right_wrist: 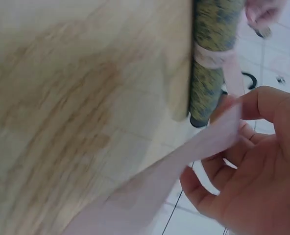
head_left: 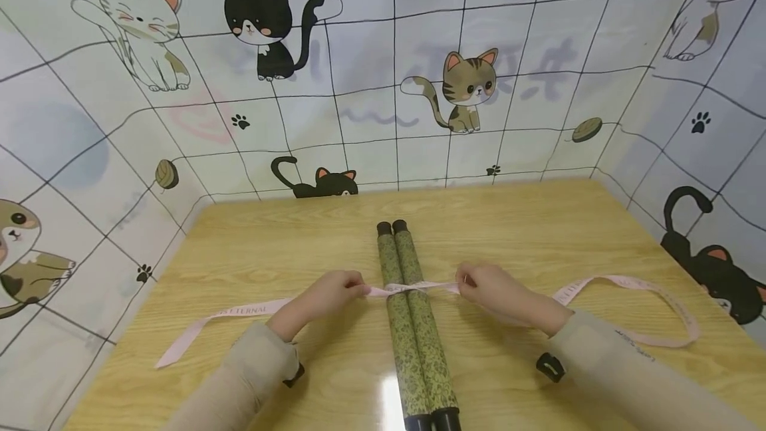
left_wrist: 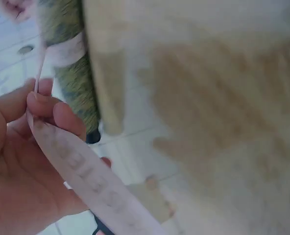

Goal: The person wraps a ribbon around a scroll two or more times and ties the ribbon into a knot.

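Note:
Two long tubes [head_left: 413, 324] with a mottled green-and-black pattern and black end caps lie side by side on the table. A pale pink printed ribbon [head_left: 239, 310] wraps around both near their middle and crosses on top. On the left side, my left hand [head_left: 326, 294] pinches the ribbon between thumb and fingers close to the tubes; the left wrist view shows its printed tail [left_wrist: 93, 176] hanging from the fingers. My right hand [head_left: 493, 288] pinches the other end to the right of the tubes. In the right wrist view, that ribbon tail [right_wrist: 150, 186] trails down from the fingertips.
The wooden table [head_left: 287, 238] has a cat-patterned tiled cloth [head_left: 371, 105] behind it and at both sides. The left ribbon tail lies across the tabletop; the right one makes a wide loop [head_left: 688, 321] near the right edge. Dark wrist devices [head_left: 550, 367] sit at both sleeves.

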Available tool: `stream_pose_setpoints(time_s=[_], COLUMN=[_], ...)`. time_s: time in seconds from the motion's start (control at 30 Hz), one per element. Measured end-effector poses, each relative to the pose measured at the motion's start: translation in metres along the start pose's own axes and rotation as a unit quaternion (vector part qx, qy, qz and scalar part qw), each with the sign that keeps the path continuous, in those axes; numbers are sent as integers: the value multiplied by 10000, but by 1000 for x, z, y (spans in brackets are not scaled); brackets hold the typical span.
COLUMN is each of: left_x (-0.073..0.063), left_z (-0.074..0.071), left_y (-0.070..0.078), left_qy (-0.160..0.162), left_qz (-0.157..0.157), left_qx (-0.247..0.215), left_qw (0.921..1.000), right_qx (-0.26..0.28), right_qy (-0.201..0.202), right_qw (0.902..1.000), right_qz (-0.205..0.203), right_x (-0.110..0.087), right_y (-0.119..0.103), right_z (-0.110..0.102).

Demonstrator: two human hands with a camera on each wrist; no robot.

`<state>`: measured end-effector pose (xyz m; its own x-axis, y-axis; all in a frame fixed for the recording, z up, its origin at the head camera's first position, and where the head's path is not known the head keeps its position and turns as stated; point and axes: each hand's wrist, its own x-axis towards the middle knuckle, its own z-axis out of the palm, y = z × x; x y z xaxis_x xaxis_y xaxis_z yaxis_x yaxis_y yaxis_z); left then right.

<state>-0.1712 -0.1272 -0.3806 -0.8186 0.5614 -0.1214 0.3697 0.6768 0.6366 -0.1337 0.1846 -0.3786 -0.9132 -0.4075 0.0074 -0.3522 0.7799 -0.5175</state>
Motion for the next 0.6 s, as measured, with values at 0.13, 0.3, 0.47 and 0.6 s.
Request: stream_pose_setpoints(time_s=[0.13, 0.3, 0.47, 0.6], left_x=[-9, -20, -25, -23], left_z=[-14, -29, -30, -21], left_y=[0, 5, 18, 33], left_qy=[64, 265, 488, 697], left_qz=[37, 21, 21, 302], left_qx=[-340, -647, -1939, -3316], left_qw=[9994, 9976, 9798, 9404], right_qx=[794, 1230, 1855, 2589], right_qy=[-223, -634, -640, -385], right_qw=[9965, 9898, 9799, 9641], right_qz=[162, 349, 370, 440], right_x=[-8, -19, -25, -23], right_y=[7, 9, 7, 0], right_z=[-13, -35, -51, -52])
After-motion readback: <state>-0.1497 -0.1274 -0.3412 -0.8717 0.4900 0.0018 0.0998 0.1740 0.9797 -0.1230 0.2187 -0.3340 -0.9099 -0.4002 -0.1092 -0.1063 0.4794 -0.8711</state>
